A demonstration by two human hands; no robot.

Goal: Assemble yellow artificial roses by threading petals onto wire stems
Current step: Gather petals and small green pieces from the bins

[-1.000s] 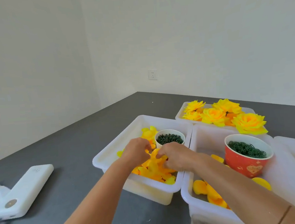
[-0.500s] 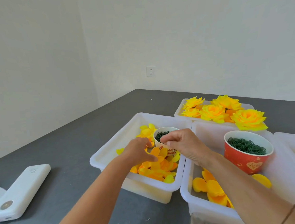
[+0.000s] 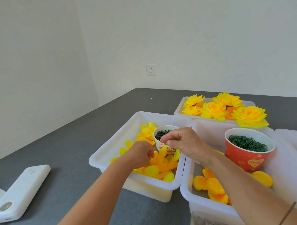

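Head view: both hands over the left white bin (image 3: 111, 150)
Left hand (image 3: 140, 156): fingers curled into the yellow petals (image 3: 159, 166) heaped there
Right hand (image 3: 184, 143): fingertips pinched together above the white cup (image 3: 160, 145); anything held too small to tell

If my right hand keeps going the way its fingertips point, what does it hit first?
Most likely the small white cup of dark green rings. The right hand hovers at its rim, fingertips pinched and aimed left and slightly down over the opening. Depth is unclear; it may already be touching the rings.
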